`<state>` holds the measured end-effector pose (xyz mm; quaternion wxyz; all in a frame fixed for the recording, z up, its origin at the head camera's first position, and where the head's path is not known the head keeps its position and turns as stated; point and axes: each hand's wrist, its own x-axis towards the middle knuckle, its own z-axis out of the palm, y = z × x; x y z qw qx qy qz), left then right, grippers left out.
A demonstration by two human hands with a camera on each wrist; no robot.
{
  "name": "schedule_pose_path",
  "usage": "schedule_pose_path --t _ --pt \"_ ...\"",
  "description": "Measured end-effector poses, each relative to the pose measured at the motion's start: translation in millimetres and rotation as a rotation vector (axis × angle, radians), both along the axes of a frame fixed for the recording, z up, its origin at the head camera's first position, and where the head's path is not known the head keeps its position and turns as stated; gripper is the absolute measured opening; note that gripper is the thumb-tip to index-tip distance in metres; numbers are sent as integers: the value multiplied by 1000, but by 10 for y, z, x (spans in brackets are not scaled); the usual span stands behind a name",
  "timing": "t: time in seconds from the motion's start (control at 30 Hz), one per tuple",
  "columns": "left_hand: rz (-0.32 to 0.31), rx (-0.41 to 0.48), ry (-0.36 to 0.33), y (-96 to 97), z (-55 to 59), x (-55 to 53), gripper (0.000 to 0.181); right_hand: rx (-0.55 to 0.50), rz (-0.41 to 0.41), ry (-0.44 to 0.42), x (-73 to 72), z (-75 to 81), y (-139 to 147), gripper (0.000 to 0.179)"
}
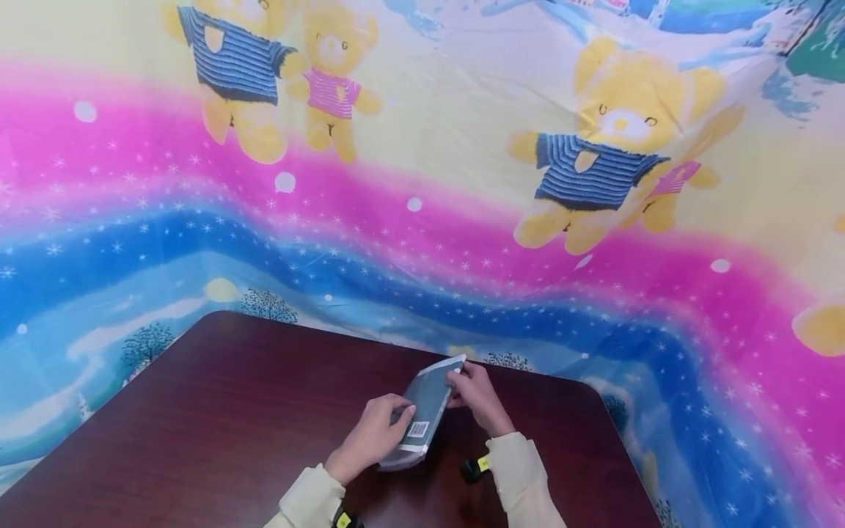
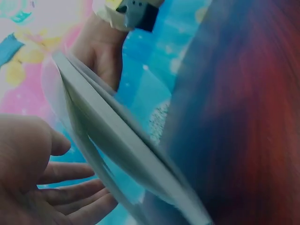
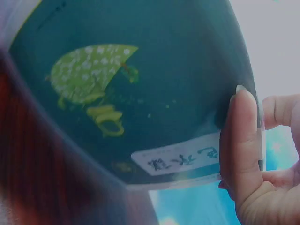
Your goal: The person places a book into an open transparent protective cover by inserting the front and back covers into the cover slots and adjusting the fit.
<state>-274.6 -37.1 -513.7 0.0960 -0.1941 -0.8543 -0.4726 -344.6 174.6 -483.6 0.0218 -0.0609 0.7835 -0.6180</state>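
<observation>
A book (image 1: 430, 396) with a dark green cover and a barcode is held tilted over the brown table. My right hand (image 1: 477, 392) pinches its far right edge. In the right wrist view the thumb of that hand (image 3: 243, 140) lies on the green cover (image 3: 178, 103), beside a white label and a green leaf-like picture. Nearer me, my left hand (image 1: 379, 431) is at the book's left side. The left wrist view shows the left hand (image 2: 56, 183) with fingers extended, fingertips right at a thin pale sheet that stands apart from the book's thicker body (image 2: 117, 126).
The dark reddish-brown table (image 1: 218, 411) has rounded far corners. Behind it hangs a cloth (image 1: 422, 147) printed with bears and snowflakes, close to the table's back edge. Black wrist devices (image 1: 472, 469) with yellow tags sit at both cuffs.
</observation>
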Motion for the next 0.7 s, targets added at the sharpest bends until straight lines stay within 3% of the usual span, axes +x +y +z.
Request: schedule_pose_path --t 0.3,0.4,0.53,0.7 --pt "-79 94 -127 138 306 34 39 3 36 24 -18 200 -98 42" --pt "-65 65 -131 177 402 27 39 27 65 33 -8 266 -138 44" --pt "-58 -10 -122 209 505 42 23 54 71 26 -6 331 -207 46" --pt "-40 -91 -46 219 580 71 4 44 73 30 -18 406 -311 34"
